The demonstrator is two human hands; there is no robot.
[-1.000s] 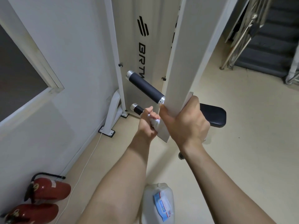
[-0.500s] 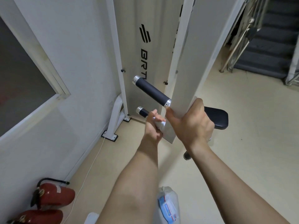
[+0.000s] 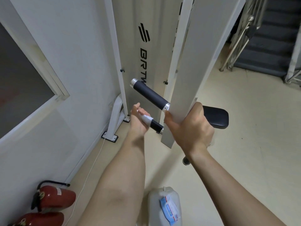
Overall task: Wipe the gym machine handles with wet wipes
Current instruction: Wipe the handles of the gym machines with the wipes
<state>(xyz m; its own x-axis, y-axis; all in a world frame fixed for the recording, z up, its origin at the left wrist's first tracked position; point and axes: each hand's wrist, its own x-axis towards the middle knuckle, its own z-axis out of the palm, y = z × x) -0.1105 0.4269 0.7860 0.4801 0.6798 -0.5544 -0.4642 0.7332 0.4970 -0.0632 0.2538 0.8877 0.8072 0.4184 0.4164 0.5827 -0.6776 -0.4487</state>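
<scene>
Red fire extinguishers are lying against the white wall at the lower left, the nearer one cut off by the frame edge. A thin white cord is trailing along the floor beside them, up to the foot of the machine frame. A pale plastic jug is sitting on the floor between the person's forearms, with a blue-and-white pack of wipes resting on top of it. A black padded seat is showing behind the right hand, and dark stairs are rising at the upper right. The white machine arm is hanging down the middle of the view, standing between the two hands.

The left hand is hiding the outer end of the lower handle. The upper handle is partly covering the black logo on the panel behind it. A short dark grip end is peeking out under the right wrist, and what it belongs to is hard to tell.

The left hand is curling around a white wet wipe and pressing it onto the lower handle, a dark cylinder with a silver collar where it is meeting the machine arm. The upper handle, thicker and dark with silver caps at both ends, is jutting out bare just above. The right hand is gripping the lower part of the machine arm, with the thumb lying on its near face.
</scene>
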